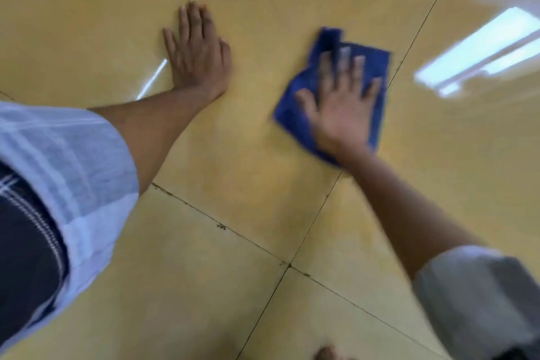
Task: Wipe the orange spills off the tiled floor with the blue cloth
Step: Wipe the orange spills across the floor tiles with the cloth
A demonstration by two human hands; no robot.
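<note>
A blue cloth (330, 47) lies flat on the glossy yellow tiled floor (248, 199) at centre right. My right hand (343, 105) presses down on it with fingers spread and straight; the hand and cloth are motion-blurred. My left hand (197, 51) rests palm-down on the bare tile to the left of the cloth, fingers straight. A faint orange smear (254, 181) tints the tile below and left of the cloth. Part of the cloth is hidden under my right palm.
Dark grout lines (289, 265) cross below the hands. A ceiling light reflection (479, 50) glares on the tile at the right. My white sleeves and dark garment (26, 242) fill the lower left; a toe (327, 354) shows at the bottom edge.
</note>
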